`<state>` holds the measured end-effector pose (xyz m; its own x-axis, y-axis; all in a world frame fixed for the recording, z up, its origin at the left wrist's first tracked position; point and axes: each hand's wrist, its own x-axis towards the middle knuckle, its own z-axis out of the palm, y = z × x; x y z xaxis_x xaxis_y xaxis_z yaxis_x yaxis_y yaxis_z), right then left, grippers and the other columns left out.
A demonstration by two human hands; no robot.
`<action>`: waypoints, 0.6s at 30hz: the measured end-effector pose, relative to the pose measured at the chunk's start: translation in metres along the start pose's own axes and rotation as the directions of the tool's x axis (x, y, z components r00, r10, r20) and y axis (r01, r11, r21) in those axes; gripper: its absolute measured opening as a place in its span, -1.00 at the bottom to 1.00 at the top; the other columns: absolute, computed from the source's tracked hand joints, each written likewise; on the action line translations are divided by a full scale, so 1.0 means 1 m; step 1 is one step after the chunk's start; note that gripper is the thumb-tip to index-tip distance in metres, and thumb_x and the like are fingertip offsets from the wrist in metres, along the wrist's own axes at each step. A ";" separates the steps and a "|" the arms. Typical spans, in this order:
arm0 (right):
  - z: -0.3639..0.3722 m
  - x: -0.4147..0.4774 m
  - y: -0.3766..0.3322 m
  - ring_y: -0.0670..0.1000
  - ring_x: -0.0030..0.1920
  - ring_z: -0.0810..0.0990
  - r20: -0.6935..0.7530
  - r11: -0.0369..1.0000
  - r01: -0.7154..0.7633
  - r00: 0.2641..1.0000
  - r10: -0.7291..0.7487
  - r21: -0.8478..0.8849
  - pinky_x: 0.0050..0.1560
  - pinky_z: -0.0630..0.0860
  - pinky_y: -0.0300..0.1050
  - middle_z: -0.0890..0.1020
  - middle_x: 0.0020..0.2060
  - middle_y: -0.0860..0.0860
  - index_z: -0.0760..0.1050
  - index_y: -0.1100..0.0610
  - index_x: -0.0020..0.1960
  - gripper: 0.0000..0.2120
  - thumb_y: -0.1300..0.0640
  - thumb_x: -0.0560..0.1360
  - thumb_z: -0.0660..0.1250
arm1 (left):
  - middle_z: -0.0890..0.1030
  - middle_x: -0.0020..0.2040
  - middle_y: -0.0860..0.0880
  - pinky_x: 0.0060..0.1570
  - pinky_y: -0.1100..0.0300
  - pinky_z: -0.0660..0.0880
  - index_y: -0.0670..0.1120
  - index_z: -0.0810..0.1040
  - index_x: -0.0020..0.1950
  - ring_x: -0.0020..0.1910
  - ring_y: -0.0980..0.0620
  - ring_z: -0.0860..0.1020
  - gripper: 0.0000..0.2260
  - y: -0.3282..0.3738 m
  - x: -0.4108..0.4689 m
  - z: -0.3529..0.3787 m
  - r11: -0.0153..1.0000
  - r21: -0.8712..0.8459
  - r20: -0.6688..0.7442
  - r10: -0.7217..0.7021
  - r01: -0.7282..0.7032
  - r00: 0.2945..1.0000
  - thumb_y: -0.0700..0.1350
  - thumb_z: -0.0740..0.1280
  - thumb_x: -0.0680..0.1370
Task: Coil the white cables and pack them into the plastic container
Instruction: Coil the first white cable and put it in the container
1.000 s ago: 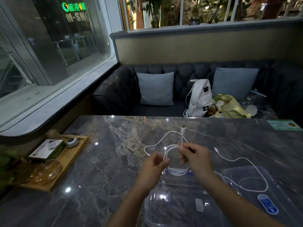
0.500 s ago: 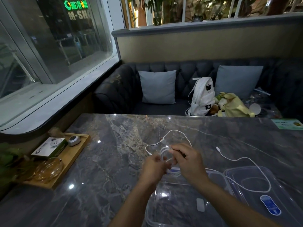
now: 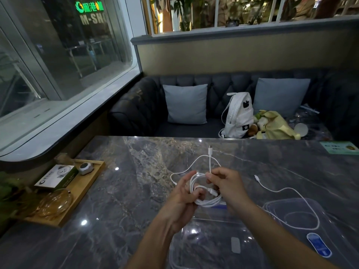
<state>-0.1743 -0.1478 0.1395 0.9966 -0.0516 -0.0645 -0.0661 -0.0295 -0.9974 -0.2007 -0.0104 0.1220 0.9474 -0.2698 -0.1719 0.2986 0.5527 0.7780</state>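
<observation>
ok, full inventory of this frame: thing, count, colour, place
coiled cable: 1, white, held in both hands
loose cable: 1, white, table right, trailing over the lid
container: 1, clear plastic, table near edge
lid: 1, clear with blue label, right of container
wooden tray: 1, tan, table left
box: 1, white and green, on tray
glass dish: 1, amber, on tray
cushions: 2, grey, sofa
backpack: 1, white, sofa
left hand: 1
right hand: 1
</observation>
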 end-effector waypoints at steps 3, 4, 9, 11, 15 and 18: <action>-0.001 0.002 0.002 -0.17 -0.56 0.46 -0.007 1.000 0.008 1.000 -0.008 -0.028 -0.50 0.43 -0.28 0.55 -0.49 0.04 0.55 0.16 -0.35 -0.79 0.30 0.44 0.33 | 0.66 -0.30 0.03 -0.21 0.28 0.56 0.07 0.46 0.23 -0.30 0.12 0.60 -0.52 0.001 -0.002 0.002 0.853 0.495 -0.021 0.203 -0.166 0.979 -0.41 0.32 0.45; -0.001 0.002 0.003 -0.17 -0.56 0.46 -0.011 0.999 0.012 1.000 -0.013 -0.046 -0.49 0.43 -0.26 0.55 -0.48 0.04 0.54 0.15 -0.35 -0.79 0.30 0.45 0.33 | 0.66 -0.28 0.09 -0.22 0.30 0.54 0.14 0.50 0.19 -0.32 0.17 0.58 -0.54 0.001 -0.003 0.004 0.681 0.701 0.003 0.295 -0.212 0.955 -0.36 0.34 0.46; 0.002 0.000 0.005 -0.17 -0.58 0.45 0.018 0.997 0.068 0.998 -0.068 -0.033 -0.53 0.41 -0.34 0.56 -0.58 -0.04 0.55 0.13 -0.38 -0.77 0.31 0.44 0.34 | 0.68 -0.14 -0.05 -0.16 0.18 0.51 -0.07 0.65 -0.02 -0.20 0.07 0.60 -0.83 -0.013 -0.008 0.007 0.152 0.962 0.074 0.660 -0.229 0.748 -0.23 0.30 0.48; 0.003 -0.001 0.004 -0.17 -0.57 0.47 0.029 0.997 0.080 0.996 -0.079 -0.016 -0.53 0.43 -0.32 0.57 -0.60 -0.06 0.55 0.10 -0.38 -0.76 0.32 0.43 0.35 | 0.60 -0.10 0.01 -0.17 0.19 0.55 -0.05 0.65 -0.13 -0.15 0.21 0.57 -0.83 -0.015 -0.007 0.009 0.327 0.897 -0.022 0.704 -0.297 0.710 -0.28 0.31 0.48; 0.005 -0.005 0.006 -0.12 -0.59 0.52 0.035 0.995 0.093 0.995 -0.091 -0.043 -0.53 0.46 -0.29 0.58 -0.60 -0.05 0.53 0.14 -0.40 -0.76 0.33 0.43 0.34 | 0.64 -0.40 -0.02 -0.42 0.31 0.54 -0.04 0.58 -0.26 -0.43 0.15 0.60 -0.83 -0.007 -0.004 0.015 0.779 0.517 -0.405 0.587 -0.354 0.701 -0.28 0.37 0.47; 0.003 -0.006 0.009 -0.08 -0.60 0.52 0.032 0.997 0.079 0.996 -0.078 -0.009 -0.55 0.46 -0.28 0.56 -0.59 -0.01 0.53 0.18 -0.38 -0.78 0.34 0.42 0.35 | 0.58 -0.51 -0.04 -0.54 0.22 0.53 -0.15 0.50 -0.25 -0.55 0.05 0.55 -0.86 0.000 -0.002 0.013 0.928 0.283 -0.521 0.362 -0.244 0.773 -0.31 0.42 0.41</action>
<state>-0.1810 -0.1446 0.1305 0.9998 -0.0174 0.0129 0.0121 -0.0428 -0.9990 -0.2040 -0.0200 0.1306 0.9001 0.4028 -0.1662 0.0134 0.3557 0.9345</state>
